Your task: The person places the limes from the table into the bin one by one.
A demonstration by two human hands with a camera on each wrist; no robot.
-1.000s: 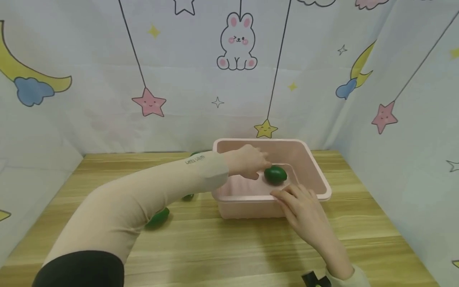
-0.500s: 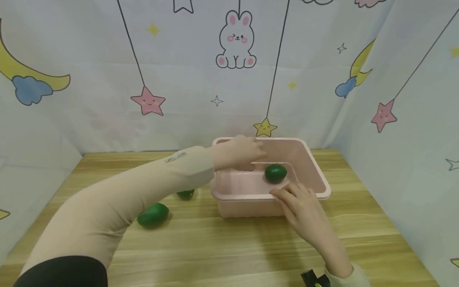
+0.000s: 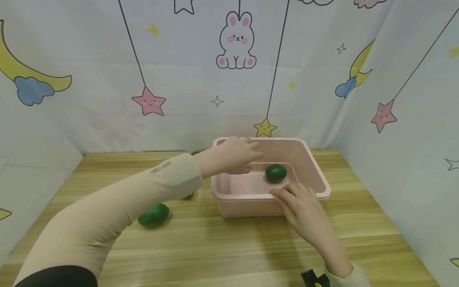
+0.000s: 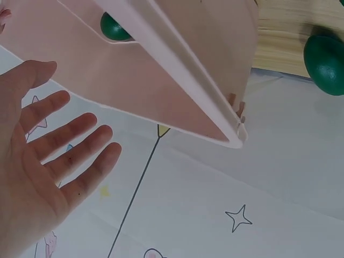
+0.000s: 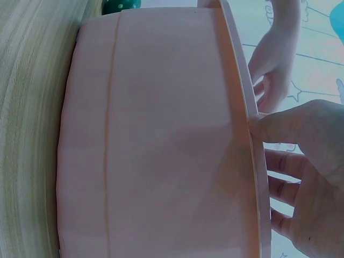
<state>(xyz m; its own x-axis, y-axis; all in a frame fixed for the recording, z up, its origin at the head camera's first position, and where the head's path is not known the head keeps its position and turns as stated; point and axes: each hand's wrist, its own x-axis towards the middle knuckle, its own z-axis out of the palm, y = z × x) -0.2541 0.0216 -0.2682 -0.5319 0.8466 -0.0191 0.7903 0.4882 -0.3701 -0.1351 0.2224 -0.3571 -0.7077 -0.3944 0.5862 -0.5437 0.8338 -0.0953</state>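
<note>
A glossy dark green oval, like a toy fruit, (image 3: pixel 276 173) lies inside the pink plastic bin (image 3: pixel 247 197). Over the bin's left part hovers my left hand (image 3: pixel 234 154); the left wrist view shows its fingers spread and holding nothing. My right hand (image 3: pixel 303 211) holds the bin's front rim, thumb (image 5: pixel 279 126) on the outer side and fingers behind the rim. Left of the bin, another green oval (image 3: pixel 154 215) rests on the table. A second green piece (image 3: pixel 187 196) is mostly hidden by the left sleeve, and a dark one (image 3: pixel 195 152) peeks out behind the forearm.
The wood-grain table (image 3: pixel 229 255) ends at a white curtain (image 3: pixel 186 87) printed with stars, moons and a rabbit. More curtain stands close on both sides. A black strap piece (image 3: pixel 314 279) sits at the right wrist.
My left hand has drawn back leftward from the green oval in the bin, uncovering more of the green oval on the table. The right hand stays on the rim.
</note>
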